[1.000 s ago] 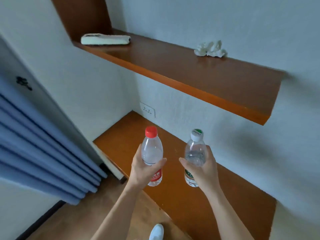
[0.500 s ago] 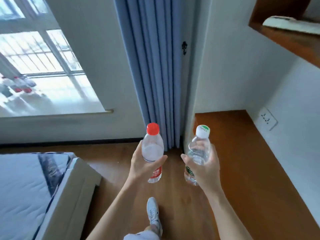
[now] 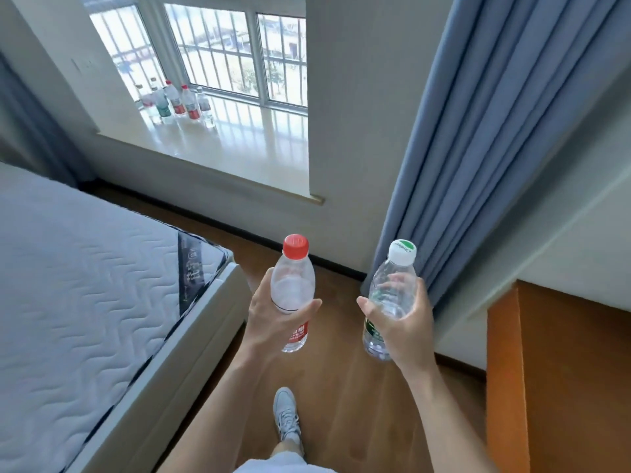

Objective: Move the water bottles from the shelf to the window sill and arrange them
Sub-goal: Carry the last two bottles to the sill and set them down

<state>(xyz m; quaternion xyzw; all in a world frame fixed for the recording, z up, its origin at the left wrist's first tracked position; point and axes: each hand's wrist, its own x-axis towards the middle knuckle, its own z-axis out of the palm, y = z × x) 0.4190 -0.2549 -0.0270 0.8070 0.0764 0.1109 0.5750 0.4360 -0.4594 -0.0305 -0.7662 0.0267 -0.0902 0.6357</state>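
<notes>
My left hand (image 3: 269, 314) grips a clear water bottle with a red cap and red label (image 3: 293, 285), held upright at chest height. My right hand (image 3: 403, 322) grips a second clear bottle with a white-and-green cap and green label (image 3: 392, 288), tilted slightly right. Far ahead, the pale window sill (image 3: 239, 148) carries several water bottles (image 3: 177, 102) grouped at its left end. Both held bottles are well short of the sill.
A bed with a quilted grey mattress (image 3: 85, 285) fills the left. A blue curtain (image 3: 495, 131) hangs at the right. An orange wooden desk edge (image 3: 505, 370) stands at the far right. Wooden floor (image 3: 341, 387) runs between them, with my shoe (image 3: 286, 414) on it.
The view has swung left from the wooden shelves to the window and bed. Both hands keep their bottles in the same grip in front of me.
</notes>
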